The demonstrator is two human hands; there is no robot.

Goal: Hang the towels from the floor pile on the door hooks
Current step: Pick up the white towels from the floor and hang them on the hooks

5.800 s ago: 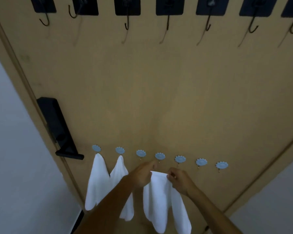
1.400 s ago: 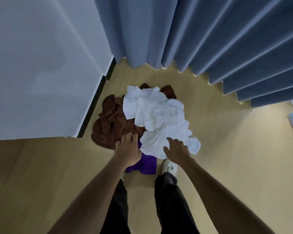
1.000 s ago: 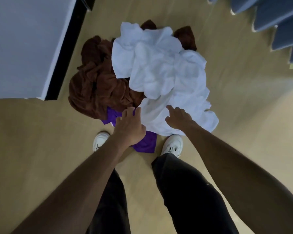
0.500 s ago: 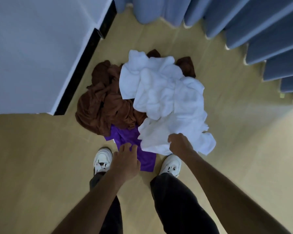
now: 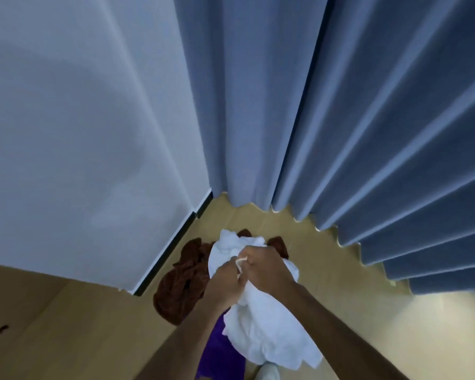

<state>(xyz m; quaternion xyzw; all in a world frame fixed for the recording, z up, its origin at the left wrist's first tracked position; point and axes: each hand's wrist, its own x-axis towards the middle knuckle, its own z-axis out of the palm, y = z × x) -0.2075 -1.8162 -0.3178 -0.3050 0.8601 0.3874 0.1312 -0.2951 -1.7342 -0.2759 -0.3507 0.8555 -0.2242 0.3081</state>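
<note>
A white towel (image 5: 269, 330) hangs bunched below my two hands, lifted off the floor pile. My left hand (image 5: 226, 281) and my right hand (image 5: 266, 266) meet at its top edge, and both pinch a thin white hanging loop (image 5: 240, 263) between them. Under the towel lie a brown towel (image 5: 180, 283), a purple towel (image 5: 220, 352) and more white cloth (image 5: 225, 242) on the wooden floor. The door and its hooks are out of view.
A white wall (image 5: 80, 146) with a black skirting board (image 5: 167, 253) stands to the left. Blue curtains (image 5: 340, 119) hang down to the floor (image 5: 381, 325) across the back and right. The toe of a white shoe (image 5: 266, 373) shows at the bottom.
My right hand gripped a white towel and raised it off the pile; my left hand came up to join it at the loop. The view tilted up from the floor toward the curtains.
</note>
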